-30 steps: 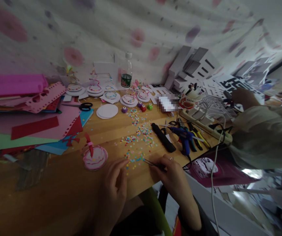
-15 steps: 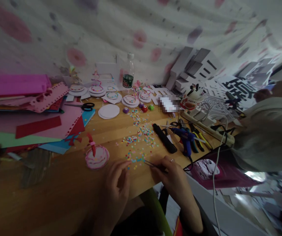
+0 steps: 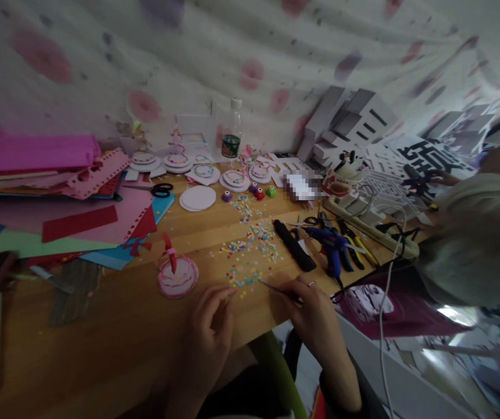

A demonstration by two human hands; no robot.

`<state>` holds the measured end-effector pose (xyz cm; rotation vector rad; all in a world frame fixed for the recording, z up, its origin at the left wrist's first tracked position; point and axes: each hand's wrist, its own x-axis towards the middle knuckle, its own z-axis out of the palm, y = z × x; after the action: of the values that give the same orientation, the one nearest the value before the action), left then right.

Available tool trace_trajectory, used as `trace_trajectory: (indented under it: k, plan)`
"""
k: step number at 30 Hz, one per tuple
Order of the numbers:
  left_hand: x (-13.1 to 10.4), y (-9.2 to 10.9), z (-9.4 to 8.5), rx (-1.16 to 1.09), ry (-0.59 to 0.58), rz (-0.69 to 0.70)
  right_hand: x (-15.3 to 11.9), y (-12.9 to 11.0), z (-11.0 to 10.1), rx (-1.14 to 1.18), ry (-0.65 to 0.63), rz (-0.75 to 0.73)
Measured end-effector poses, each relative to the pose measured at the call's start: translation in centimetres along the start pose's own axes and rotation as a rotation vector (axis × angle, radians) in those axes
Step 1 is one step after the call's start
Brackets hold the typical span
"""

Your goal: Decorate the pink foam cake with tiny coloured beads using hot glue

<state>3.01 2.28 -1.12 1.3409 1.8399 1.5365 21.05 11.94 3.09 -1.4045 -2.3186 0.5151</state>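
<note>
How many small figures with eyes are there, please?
4: a purple figure left, a green figure right, a red figure between, and another purple figure behind the red.

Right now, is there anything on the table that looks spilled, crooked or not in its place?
Mainly the small coloured dots: they lie loose in scattered patches on the wooden table, in no container, so they could look spilled. The blue glue gun lies on its side right by the pliers. Nothing looks clearly damaged.
</note>
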Motion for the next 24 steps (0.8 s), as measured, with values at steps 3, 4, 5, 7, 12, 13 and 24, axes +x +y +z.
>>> trace_trajectory:
  k: [3, 4, 5, 7, 12, 13, 24]
  plan:
    - [-0.1, 0.1, 0.0, -0.008, 0.011, -0.002, 0.0, -0.1, -0.2, -0.002, -0.003, 0.012]
    - [0.0, 0.1, 0.0, -0.006, 0.012, 0.0, 0.0, -0.1, -0.2, -0.001, -0.005, 0.015]
    - [0.0, 0.1, 0.0, -0.003, 0.01, 0.001, -0.1, -0.1, -0.2, 0.0, -0.007, 0.018]
    - [0.0, 0.1, 0.0, 0.004, 0.009, -0.002, -0.1, 0.0, -0.3, -0.003, -0.013, 0.021]
    - [0.0, 0.1, 0.0, -0.006, 0.011, -0.048, -0.1, 0.1, -0.4, 0.063, 0.016, -0.004]
    - [0.1, 0.2, 0.0, -0.019, 0.012, -0.069, -0.2, 0.0, -0.5, 0.097, 0.034, -0.017]
    - [0.7, 2.2, 0.2, -0.688, -0.146, -0.616, -1.7, -4.2, -1.1, 0.279, 0.11, -0.219]
